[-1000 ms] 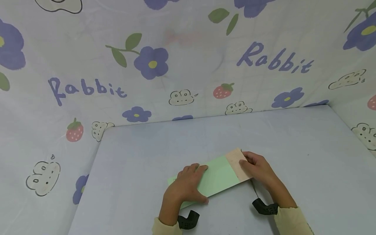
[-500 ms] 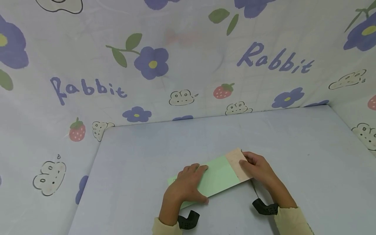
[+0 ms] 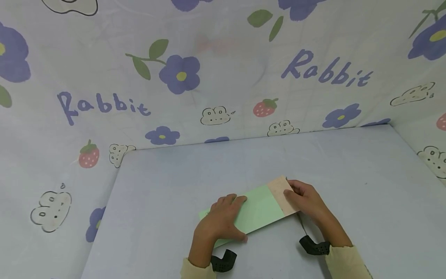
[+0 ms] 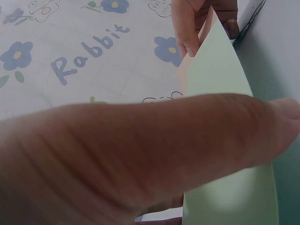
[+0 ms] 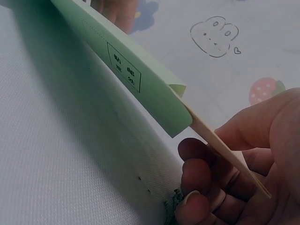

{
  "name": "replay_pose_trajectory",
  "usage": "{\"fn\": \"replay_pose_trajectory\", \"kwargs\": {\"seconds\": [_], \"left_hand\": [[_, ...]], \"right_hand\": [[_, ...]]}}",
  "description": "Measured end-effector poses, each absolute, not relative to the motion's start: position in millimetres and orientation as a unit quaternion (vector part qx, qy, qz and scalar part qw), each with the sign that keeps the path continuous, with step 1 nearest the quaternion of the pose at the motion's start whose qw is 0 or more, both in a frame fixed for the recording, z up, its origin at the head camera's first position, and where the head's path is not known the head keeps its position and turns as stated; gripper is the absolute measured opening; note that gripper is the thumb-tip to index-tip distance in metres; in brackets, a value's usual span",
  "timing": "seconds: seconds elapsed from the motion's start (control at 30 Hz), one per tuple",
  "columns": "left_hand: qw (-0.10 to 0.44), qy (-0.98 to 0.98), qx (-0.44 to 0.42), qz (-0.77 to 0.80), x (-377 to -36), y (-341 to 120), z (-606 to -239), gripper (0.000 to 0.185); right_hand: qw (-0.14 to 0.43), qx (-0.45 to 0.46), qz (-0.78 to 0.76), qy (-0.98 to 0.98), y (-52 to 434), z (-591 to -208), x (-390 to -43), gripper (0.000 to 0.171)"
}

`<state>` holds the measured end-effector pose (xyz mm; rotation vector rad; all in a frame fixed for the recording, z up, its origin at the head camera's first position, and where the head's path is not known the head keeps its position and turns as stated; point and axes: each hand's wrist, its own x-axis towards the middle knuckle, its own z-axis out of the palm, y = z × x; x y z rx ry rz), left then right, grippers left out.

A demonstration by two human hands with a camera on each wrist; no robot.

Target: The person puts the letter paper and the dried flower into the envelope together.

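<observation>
A pale green envelope [image 3: 259,211] lies slantwise near the table's front edge, its near long edge raised off the surface in the right wrist view. A beige card [image 3: 280,193] sticks out of its right end. My left hand [image 3: 221,223] grips the envelope's left part, fingers on top and thumb [image 4: 140,154] across the near side. My right hand [image 3: 306,201] pinches the protruding beige card [image 5: 225,150] between thumb and fingers [image 5: 262,136]. The green envelope [image 5: 126,70] shows a small printed box on its underside. In the left wrist view the envelope [image 4: 225,79] runs away towards the right hand [image 4: 192,23].
The pale blue table [image 3: 244,166] is enclosed at the back and both sides by a fabric wall [image 3: 209,77] printed with flowers, strawberries and "Rabbit". Black wrist mounts [image 3: 223,261] sit below both hands.
</observation>
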<state>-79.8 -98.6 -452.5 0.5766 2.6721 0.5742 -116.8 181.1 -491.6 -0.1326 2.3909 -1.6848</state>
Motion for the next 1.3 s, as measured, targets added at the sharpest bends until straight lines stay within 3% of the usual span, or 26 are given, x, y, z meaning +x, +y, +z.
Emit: {"fn": "replay_pose_trajectory", "kwargs": {"seconds": [1.3], "left_hand": [[0.175, 0.942, 0.205, 0.201, -80.2, -97.3, -454.2, 0.099]], "right_hand": [[0.107, -0.041, -0.558, 0.822, 180.6, -491.1, -115.8, 0.045]]}}
